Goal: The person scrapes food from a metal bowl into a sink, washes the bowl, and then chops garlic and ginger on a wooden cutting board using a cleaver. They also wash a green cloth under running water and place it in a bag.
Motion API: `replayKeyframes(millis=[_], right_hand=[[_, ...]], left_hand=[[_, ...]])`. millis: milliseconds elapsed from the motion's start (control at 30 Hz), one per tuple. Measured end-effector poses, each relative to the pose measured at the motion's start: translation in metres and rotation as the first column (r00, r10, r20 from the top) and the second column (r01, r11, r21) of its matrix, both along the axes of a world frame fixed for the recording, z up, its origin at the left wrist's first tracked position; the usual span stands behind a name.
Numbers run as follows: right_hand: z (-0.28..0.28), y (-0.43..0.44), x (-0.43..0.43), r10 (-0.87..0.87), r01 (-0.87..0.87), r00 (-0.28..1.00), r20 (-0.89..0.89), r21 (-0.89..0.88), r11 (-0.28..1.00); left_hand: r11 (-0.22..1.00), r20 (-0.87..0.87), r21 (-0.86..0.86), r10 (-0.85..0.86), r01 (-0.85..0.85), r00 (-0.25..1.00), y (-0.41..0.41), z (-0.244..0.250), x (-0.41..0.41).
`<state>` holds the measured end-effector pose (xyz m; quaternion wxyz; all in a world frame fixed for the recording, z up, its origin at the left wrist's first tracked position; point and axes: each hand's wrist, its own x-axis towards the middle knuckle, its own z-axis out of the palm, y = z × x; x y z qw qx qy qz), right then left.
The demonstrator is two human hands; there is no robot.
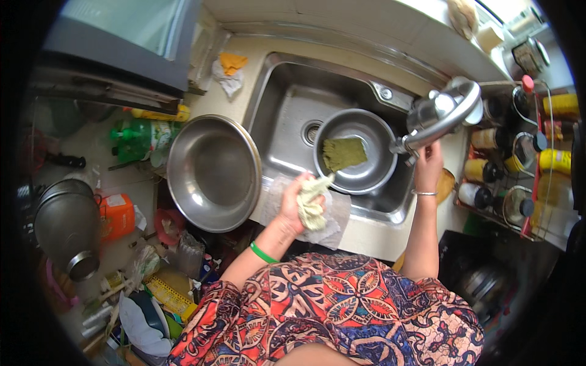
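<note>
My left hand (293, 206) is closed around a crumpled pale yellow-green cloth (313, 203), just over the front rim of the stainless steel sink (288, 107). A round metal basin (380, 178) sits in the sink, with a green scouring cloth or pad (344, 153) inside it. My right hand (429, 158) is at the right side of the sink, beneath the curved metal faucet (444, 123); its fingertips are partly hidden, so what they touch cannot be told. A larger metal basin (213, 174) rests left of the sink.
A grey cloth (339, 219) lies over the front counter edge. White and orange rags (231, 73) lie at the back left. A wire rack (535, 183) of jars and bottles stands right. At left are a green bottle (142, 137) and an orange package (116, 217).
</note>
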<state>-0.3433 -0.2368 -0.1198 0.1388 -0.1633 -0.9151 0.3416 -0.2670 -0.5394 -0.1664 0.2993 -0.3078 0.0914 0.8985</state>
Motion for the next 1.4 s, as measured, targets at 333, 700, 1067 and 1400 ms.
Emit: replayKeyframes(millis=[333, 700, 1067, 1400], right_hand=[[-0.012, 0.02, -0.038, -0.115, 0.187, 0.949, -0.294, 0.229, 0.955], [-0.032, 0.046, -0.05, -0.126, 0.198, 0.938, -0.322, 0.201, 0.959], [-0.034, 0.026, -0.036, 0.001, 0.109, 0.955, -0.295, 0.353, 0.929], [-0.046, 0.017, -0.012, 0.046, 0.001, 0.983, -0.18, 0.25, 0.968]], left_hand=[[0.927, -0.323, -0.355, -0.246, 0.124, 0.914, -0.025, 0.04, 0.016], [-0.145, -0.263, -0.872, -0.668, -0.468, 0.696, -0.134, 0.049, -0.136], [-0.639, 0.622, -0.716, -0.401, 0.281, 0.673, -0.169, -0.103, -0.292], [0.249, -0.308, -0.937, -0.246, -0.247, 0.919, -0.221, -0.02, -0.274]])
